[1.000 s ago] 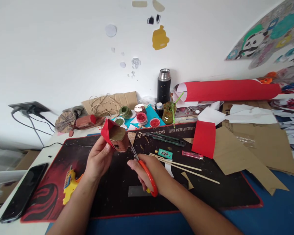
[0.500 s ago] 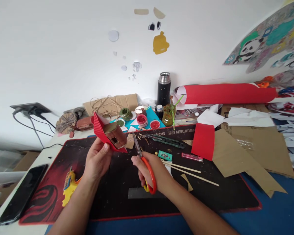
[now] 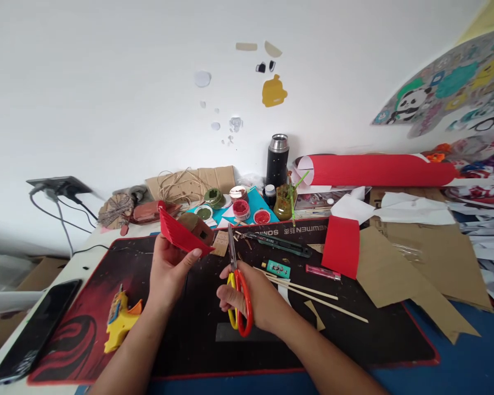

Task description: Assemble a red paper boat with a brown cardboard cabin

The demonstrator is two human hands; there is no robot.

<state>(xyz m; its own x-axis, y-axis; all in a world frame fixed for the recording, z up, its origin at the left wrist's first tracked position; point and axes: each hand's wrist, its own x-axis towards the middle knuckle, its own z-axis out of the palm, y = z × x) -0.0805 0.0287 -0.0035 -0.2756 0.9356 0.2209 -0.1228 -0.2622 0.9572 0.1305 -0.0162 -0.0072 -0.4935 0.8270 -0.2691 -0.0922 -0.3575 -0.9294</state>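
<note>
My left hand grips a small brown model house by its red corrugated-paper piece, thumb along the red edge. The house is tilted, and a little dark window opening shows in its side. In my right hand is a pair of scissors with red and yellow handles. Their blades look closed and point up and away from me, just right of the house without touching it. Under both hands lies a black mat with a red border.
A yellow glue gun and a phone lie at left. Behind are paint pots and a black flask. A utility knife, wooden sticks, red paper and cardboard lie at right.
My left hand has turned the house, so the red piece now faces me and covers more of it. The scissors have swung more upright in my right hand. The view has tipped up slightly.
</note>
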